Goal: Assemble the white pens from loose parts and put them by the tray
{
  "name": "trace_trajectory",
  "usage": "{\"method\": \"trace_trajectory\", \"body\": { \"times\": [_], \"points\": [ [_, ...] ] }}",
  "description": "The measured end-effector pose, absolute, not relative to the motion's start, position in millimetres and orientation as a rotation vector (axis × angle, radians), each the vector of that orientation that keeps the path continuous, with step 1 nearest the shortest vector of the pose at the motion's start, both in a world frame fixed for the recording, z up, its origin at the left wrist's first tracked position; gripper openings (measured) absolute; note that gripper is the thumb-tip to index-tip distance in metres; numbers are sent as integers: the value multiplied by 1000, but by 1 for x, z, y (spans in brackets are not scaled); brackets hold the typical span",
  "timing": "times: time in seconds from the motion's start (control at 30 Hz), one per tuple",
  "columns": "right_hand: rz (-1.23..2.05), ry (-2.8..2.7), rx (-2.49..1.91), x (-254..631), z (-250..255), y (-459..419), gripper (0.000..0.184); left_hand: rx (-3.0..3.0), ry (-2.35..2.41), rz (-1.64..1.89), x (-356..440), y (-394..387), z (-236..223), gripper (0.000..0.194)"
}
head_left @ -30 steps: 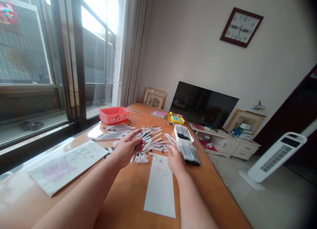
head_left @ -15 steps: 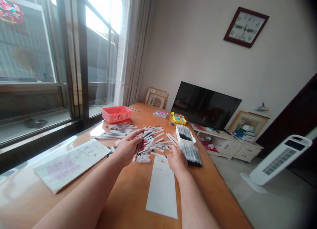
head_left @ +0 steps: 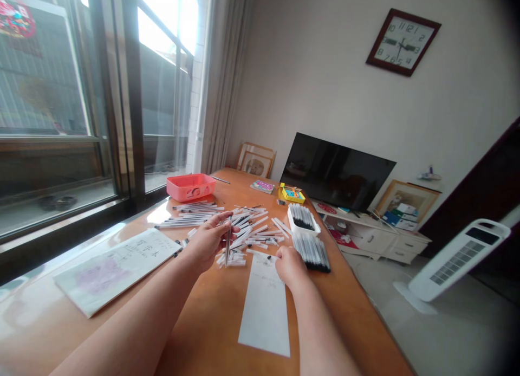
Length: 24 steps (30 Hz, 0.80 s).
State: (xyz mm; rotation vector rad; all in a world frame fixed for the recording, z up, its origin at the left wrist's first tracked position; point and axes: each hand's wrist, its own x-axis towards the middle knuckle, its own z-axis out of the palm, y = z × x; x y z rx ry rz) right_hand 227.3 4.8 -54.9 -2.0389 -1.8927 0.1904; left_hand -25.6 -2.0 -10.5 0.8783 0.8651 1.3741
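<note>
My left hand [head_left: 209, 240] pinches a slim pen [head_left: 227, 247] that points down, above a pile of loose white pen parts [head_left: 254, 232]. Over the right edge of a long white paper strip [head_left: 264, 311] is my right hand [head_left: 290, 265], its fingers curled; whatever they may hold is hidden. A small black piece [head_left: 269, 257] shows on the strip beside these fingers. Just right of that hand lies a row of clear pens with black ends [head_left: 312, 252]. Behind it, a white tray [head_left: 314, 232] holds more of them.
A notebook [head_left: 117, 267] lies at the left. Farther back are long pens [head_left: 184, 220], a red plastic box [head_left: 190, 188], a colourful booklet [head_left: 262, 187] and a yellow box [head_left: 291, 193]. The table's right edge [head_left: 368, 303] drops to the floor, where a white tower fan [head_left: 459, 265] stands.
The pen in my left hand has swung from slanted to nearly upright. My right hand has curled more and dipped slightly, and the black piece on the strip now shows more plainly.
</note>
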Motion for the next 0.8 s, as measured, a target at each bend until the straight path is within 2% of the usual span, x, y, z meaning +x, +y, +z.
{"method": "trace_trajectory", "body": {
  "times": [0.13, 0.23, 0.4, 0.8],
  "points": [
    [246, -1838, -1984, 229, -54, 1, 13, 876, 885, 1396, -25, -3, -9, 52],
    [510, -1748, -1701, 222, -54, -4, 4, 866, 880, 1443, -25, -2, -8, 53],
    [1087, -1521, -1247, 200, -43, -17, 24, 832, 860, 1554, -25, 0, -9, 49],
    [1134, -1640, -1198, 172, -29, -35, 27, 812, 811, 1709, -22, 0, -8, 51]
  ]
}}
